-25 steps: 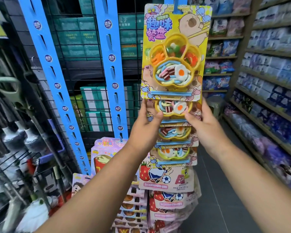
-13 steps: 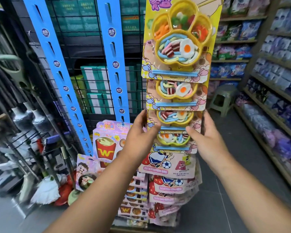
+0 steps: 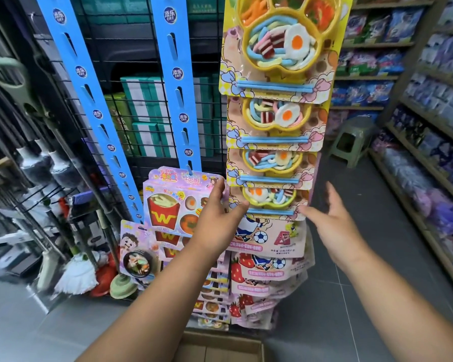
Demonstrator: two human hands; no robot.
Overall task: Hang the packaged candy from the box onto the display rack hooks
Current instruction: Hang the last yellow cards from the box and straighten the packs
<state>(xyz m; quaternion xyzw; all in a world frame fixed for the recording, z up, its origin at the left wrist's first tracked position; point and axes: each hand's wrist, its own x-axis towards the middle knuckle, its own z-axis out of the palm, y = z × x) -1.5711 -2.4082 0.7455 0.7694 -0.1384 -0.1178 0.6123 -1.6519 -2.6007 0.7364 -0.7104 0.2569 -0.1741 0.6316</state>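
1. Leaning at the far left, mops point(image 3: 73, 270) stand beside a wire grid point(image 3: 131, 61).
2. Two blue strips point(image 3: 178, 87) run down the grid, their slots mostly bare. Fries packs point(image 3: 171, 205) hang low on the right one.
3. The left hand point(image 3: 216, 218) is spread with straight fingers and grasps nothing. Its thumb lies at the lowest pack's left corner, touching or just off it; I cannot tell which.
4. The box point(image 3: 220, 348) shows only at the near edge, below both hands, under the left forearm. Its contents are hidden. Fetching another pack likely means reaching down and back, and the left hand looks nearer.
5. The tray packs point(image 3: 272, 121) already hang in an overlapping column with its long axis vertical. The lowest pack point(image 3: 270, 203) sits between the hands.
6. The right hand point(image 3: 332, 220) is released, fingers loose, with its fingertips just beside that pack's right lower corner.
7. A stool point(image 3: 351, 142) and stocked shelves point(image 3: 429, 121) fill the far right.
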